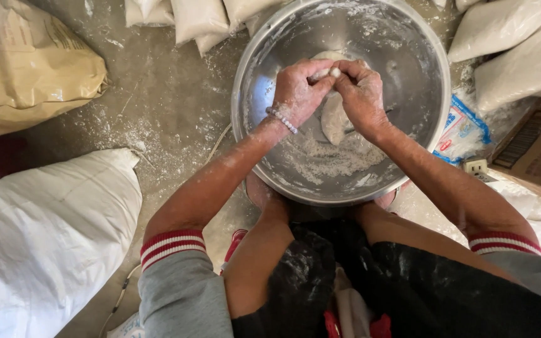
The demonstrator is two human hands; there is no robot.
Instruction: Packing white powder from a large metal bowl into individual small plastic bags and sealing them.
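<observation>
1. Judging from the grip, the small dough piece could be torn or dropped into the steel bowl if it is pulled too hard, since it is pinched only at the fingertips above the bowl's far side.
2. Loose flour lying on the near part of the bowl's bottom could be scattered over the rim onto the floor, already dusted white, if the hands are moved sharply.
3. The bowl could be tipped if it is pressed on its near rim, because it appears to be braced only between the knees; how firmly it sits cannot be told.
4. The left hand is curled, its fingers drawn together and clamped on the left end of the dough piece; a beaded bracelet is worn at that wrist.
5. The right hand is likewise closed, its fingers pinched on the other end, touching the left ones.
6. A larger dough lump lies beneath the hands, near the bowl's middle.
7. White sacks lie well apart, at the floor's left edge.
</observation>
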